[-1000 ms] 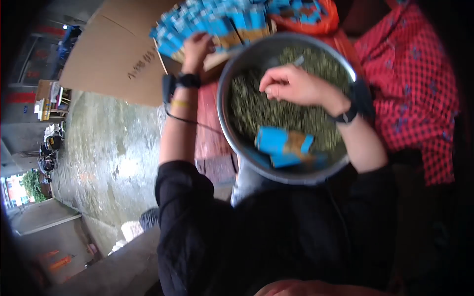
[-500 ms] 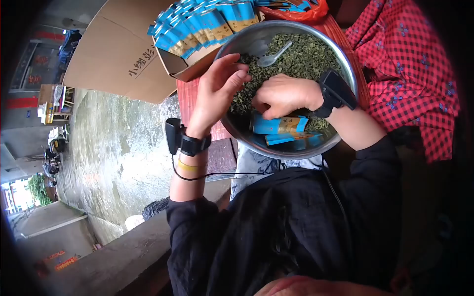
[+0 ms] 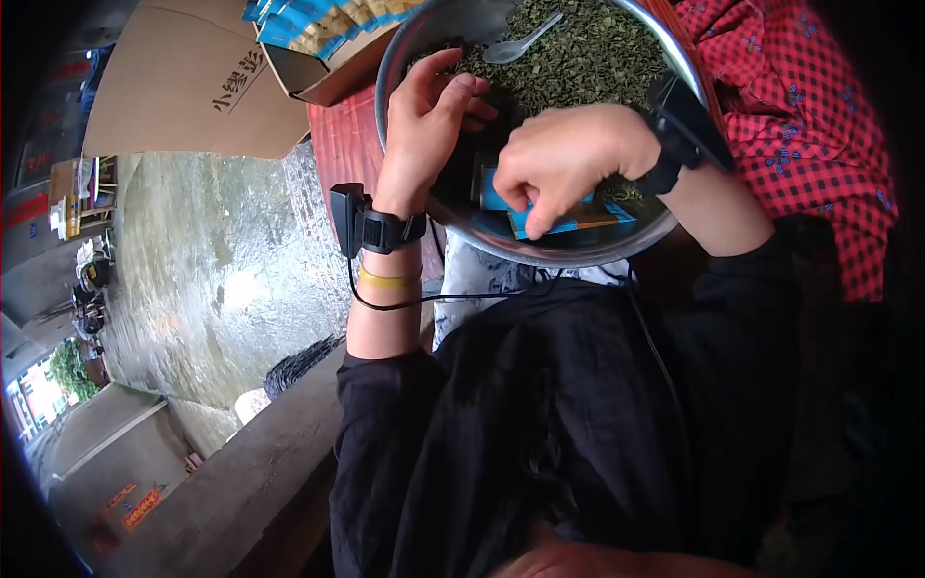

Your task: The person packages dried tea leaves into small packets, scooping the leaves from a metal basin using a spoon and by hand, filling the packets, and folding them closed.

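Note:
My left hand [image 3: 424,125] is over the left side of a metal basin [image 3: 388,60]. Its thumb and curved fingers are apart, and I see nothing between them. My right hand [image 3: 573,154] reaches down in the near part of the basin with curled fingers. Its thumb and fingertips meet a blue and tan packet [image 3: 597,219] lying by the near wall. The hand covers part of another blue packet [image 3: 493,190]. Dried green leaves [image 3: 602,63] fill the far side of the basin, and a clear plastic spoon [image 3: 520,43] lies on them.
A cardboard box [image 3: 332,79] holding many blue and tan packets stands beyond the basin to the left, its large flap [image 3: 183,87] spread out. Red checked cloth [image 3: 771,125] hangs at the right. A thin cable [image 3: 462,299] runs across my lap from the wrist device.
The view has tilted, so the basin and box sit higher in the frame. My right hand has moved toward me onto the packets. My left hand keeps nearly the same pose.

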`<act>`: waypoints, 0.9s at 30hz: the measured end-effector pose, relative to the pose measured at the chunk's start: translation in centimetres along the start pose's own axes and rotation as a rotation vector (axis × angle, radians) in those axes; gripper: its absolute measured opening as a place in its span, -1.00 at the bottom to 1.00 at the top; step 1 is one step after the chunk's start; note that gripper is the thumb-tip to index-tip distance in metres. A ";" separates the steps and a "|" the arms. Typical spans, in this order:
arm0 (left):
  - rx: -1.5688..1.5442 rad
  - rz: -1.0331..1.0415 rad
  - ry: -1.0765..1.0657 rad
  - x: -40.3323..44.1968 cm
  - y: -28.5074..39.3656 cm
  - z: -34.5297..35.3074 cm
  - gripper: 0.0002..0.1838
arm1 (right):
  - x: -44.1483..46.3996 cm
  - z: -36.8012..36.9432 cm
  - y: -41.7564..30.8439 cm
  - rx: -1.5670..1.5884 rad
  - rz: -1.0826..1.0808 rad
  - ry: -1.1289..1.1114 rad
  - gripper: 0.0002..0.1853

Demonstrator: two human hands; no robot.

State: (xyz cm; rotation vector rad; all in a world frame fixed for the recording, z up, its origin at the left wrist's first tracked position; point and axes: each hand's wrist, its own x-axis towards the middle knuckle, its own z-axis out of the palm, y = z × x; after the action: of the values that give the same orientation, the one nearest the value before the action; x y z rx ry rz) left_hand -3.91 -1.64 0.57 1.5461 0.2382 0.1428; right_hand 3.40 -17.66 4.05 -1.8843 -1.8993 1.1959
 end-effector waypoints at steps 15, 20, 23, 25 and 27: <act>-0.206 -0.141 -0.147 -0.7 0.3 -0.4 -0.39 | -1.8 -3.5 2.4 0.225 -0.113 0.368 -0.79; -0.515 -0.044 -0.374 -1.6 1.2 -0.2 -0.31 | -1.7 -4.1 2.8 0.756 -0.046 0.720 -0.81; -0.457 -0.110 -0.368 -2.0 2.1 0.1 -0.62 | -1.0 -3.8 3.3 0.881 -0.159 0.732 -0.80; -0.392 -0.150 -0.325 -1.9 1.7 -0.3 -0.63 | -0.9 -4.0 3.3 0.792 -0.154 0.742 -0.78; -0.288 -0.141 -0.235 -2.1 1.4 -0.2 -0.76 | -0.7 -3.8 3.1 0.765 -0.163 0.741 -0.76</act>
State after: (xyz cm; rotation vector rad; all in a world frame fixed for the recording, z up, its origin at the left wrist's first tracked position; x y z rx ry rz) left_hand -5.88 -1.95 2.13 1.2417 0.1331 -0.1121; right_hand 8.28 -17.28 4.77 -1.4096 -0.9763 0.8158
